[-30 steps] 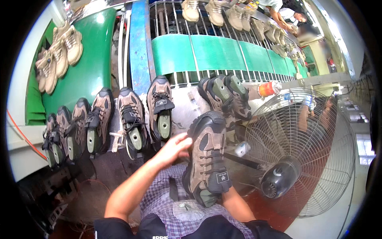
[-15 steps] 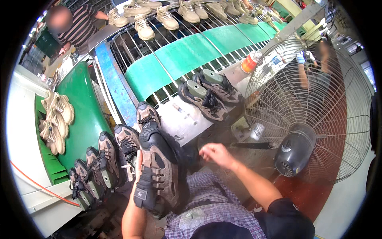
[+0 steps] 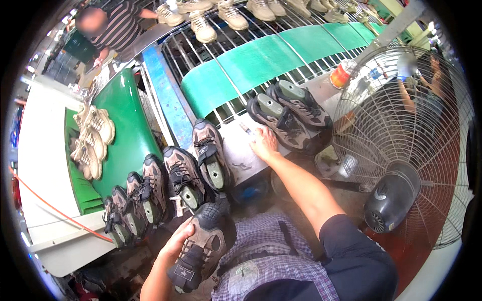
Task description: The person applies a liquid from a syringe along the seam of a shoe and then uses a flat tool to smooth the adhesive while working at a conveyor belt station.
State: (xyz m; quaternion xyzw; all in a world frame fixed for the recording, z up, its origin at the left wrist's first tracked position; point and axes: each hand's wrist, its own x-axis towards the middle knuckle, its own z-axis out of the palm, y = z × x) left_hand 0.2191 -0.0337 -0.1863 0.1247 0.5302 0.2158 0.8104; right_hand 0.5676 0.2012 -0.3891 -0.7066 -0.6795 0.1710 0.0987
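My left hand [image 3: 182, 237] grips a brown and black hiking shoe [image 3: 207, 241], toe upward, in front of my checked apron. My right hand [image 3: 264, 144] reaches over a white sheet [image 3: 241, 150], fingers slightly apart, beside a slim pen-like tool [image 3: 246, 129]. The hand covers part of that tool, and a firm grip on it does not show. Just right of this hand stand two matching shoes [image 3: 283, 128] with green lasts inside. Left of the sheet, another brown shoe [image 3: 207, 143] on a last leads a row of similar shoes [image 3: 153, 183].
A caged fan [image 3: 396, 190] stands close on my right. Beyond the sheet run a metal rod rack [image 3: 226, 108] and a green belt [image 3: 251, 60], with beige shoes [image 3: 233, 17] behind. An orange-red can [image 3: 342, 73] sits near the fan. One person [image 3: 118, 30] works at far left, another behind the fan.
My right hand has moved forward from near my body to the tool on the sheet. My left hand has lowered its shoe, uncovering the shoes behind it. The view has shifted.
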